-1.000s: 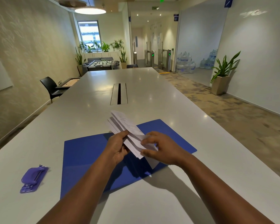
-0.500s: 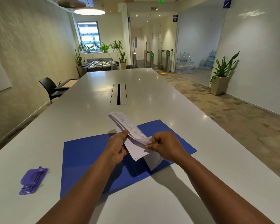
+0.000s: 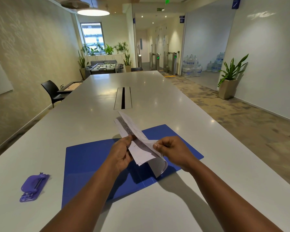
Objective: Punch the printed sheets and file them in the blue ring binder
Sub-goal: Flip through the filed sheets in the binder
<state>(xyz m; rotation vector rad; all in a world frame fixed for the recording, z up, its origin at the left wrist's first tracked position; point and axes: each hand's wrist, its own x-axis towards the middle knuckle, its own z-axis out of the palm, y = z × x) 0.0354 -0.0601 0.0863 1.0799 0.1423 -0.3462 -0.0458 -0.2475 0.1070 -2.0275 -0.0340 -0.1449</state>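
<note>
A thin stack of printed sheets (image 3: pixel 137 139) is held tilted in the air above the blue ring binder (image 3: pixel 90 159), which lies flat and spread wide on the white table (image 3: pixel 157 101). My left hand (image 3: pixel 122 153) grips the stack's left edge. My right hand (image 3: pixel 171 149) pinches the near right corner, and the lower part of the sheets curls downward under it. A purple hole punch (image 3: pixel 34 186) lies on the table to the left of the binder, apart from both hands. The binder's rings are hidden behind my hands.
A cable slot (image 3: pixel 123 97) runs down the table's middle beyond the sheets. A black chair (image 3: pixel 53 92) stands at the table's left side. A potted plant (image 3: pixel 229 81) stands by the right wall, and water bottles (image 3: pixel 192 67) are stacked farther back.
My right hand went from lying over the sheets to pinching their near corner and drew it rightward. The fanned sheets closed into one stack, its lower part now curled downward.
</note>
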